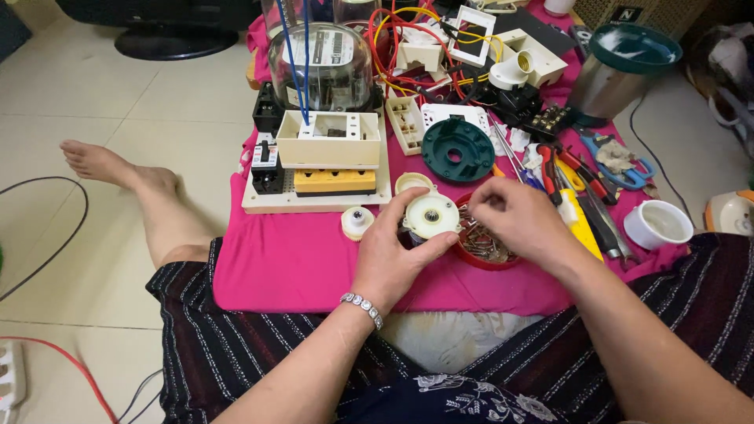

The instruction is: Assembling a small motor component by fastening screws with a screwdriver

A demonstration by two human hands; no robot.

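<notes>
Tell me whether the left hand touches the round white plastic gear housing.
Touching. The head view shows the left hand with its fingers wrapped around the round white plastic gear housing.

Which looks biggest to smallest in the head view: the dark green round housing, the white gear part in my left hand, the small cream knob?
1. dark green round housing, though farther back
2. white gear part, in the left hand
3. small cream knob

Bare arms, beaded silver bracelet (363,305) at the left wrist, dark striped garment (236,345) with floral trim, bare foot (102,163)
</notes>
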